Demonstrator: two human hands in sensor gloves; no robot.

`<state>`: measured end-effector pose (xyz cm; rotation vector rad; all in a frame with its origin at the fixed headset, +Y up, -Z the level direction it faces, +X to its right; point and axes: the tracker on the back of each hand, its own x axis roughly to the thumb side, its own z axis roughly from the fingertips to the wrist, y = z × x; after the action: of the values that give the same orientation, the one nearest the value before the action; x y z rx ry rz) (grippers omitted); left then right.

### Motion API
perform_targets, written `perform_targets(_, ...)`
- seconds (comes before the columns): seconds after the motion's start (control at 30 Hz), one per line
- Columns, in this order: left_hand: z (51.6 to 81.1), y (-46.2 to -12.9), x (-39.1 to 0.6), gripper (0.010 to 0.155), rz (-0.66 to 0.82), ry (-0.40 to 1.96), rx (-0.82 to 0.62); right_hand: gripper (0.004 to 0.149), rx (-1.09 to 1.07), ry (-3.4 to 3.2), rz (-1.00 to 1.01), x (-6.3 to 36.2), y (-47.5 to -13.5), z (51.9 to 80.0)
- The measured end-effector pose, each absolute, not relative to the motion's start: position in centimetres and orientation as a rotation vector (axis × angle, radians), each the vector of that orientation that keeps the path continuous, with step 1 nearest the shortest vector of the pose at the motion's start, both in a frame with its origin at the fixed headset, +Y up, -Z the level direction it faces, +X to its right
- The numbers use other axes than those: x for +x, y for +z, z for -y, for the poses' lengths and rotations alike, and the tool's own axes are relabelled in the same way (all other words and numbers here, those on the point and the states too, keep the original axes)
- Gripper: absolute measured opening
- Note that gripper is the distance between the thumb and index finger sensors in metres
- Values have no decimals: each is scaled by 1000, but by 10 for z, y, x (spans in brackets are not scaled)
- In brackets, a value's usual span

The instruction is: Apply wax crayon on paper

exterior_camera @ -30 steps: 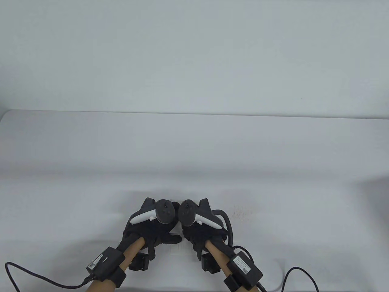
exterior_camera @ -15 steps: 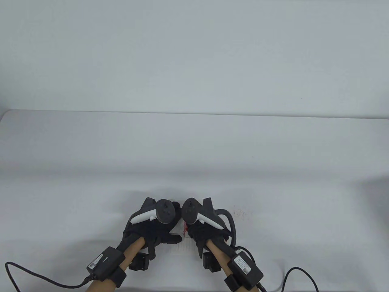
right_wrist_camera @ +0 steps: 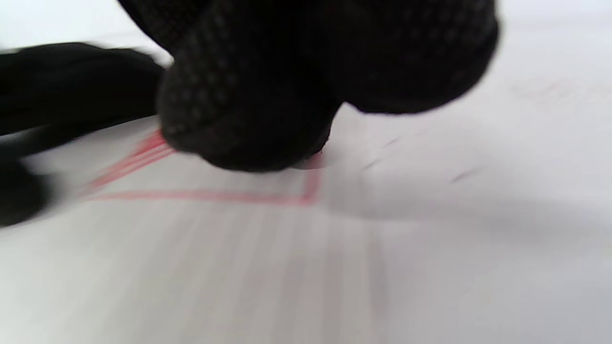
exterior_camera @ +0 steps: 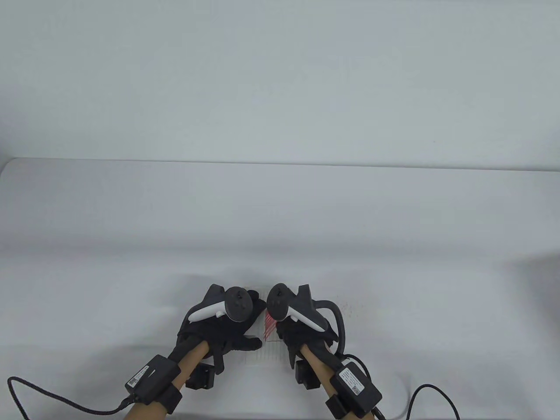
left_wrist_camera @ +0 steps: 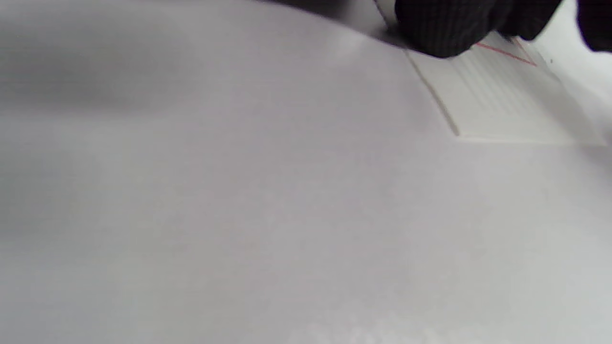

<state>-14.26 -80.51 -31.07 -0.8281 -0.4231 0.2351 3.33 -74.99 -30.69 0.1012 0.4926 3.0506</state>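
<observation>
Your right hand point(exterior_camera: 302, 332) has slid toward the right of the frame, uncovering fresh red strokes point(exterior_camera: 270, 326) on the lined paper point(exterior_camera: 267, 350) at bottom centre of the table point(exterior_camera: 393, 218). So wax is going down. Its fingers point(right_wrist_camera: 248, 110) curl tight, presumably around the crayon, which stays hidden. Your left hand point(exterior_camera: 223, 328) rests on the paper's left edge.
</observation>
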Motion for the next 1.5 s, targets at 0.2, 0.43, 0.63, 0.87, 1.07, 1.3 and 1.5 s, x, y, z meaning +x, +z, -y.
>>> perform_targets(0.2, 805, -311, -142, 89, 423, 229, -829, 42, 486, 2876, -766, 12, -289, 749)
perform_targets(0.43, 805, -311, -142, 89, 423, 233, -827, 41, 176, 3040, -520, 34, -307, 749)
perform_targets(0.63, 805, -311, -142, 89, 423, 229, -827, 42, 441, 2948, -648, 14, -294, 749)
perform_targets(0.87, 805, -311, -141, 89, 423, 229, -825, 41, 151, 3102, -408, 33, -309, 751)
perform_targets(1.07, 805, -311, -142, 89, 423, 231, -824, 43, 482, 2836, -823, 14, -292, 751)
perform_targets(1.3, 805, -310, -142, 89, 423, 236, -823, 41, 101, 3047, -466, 40, -310, 751)
perform_targets(1.5, 805, -310, -141, 89, 423, 233, -822, 42, 504, 2856, -816, 14, -289, 751)
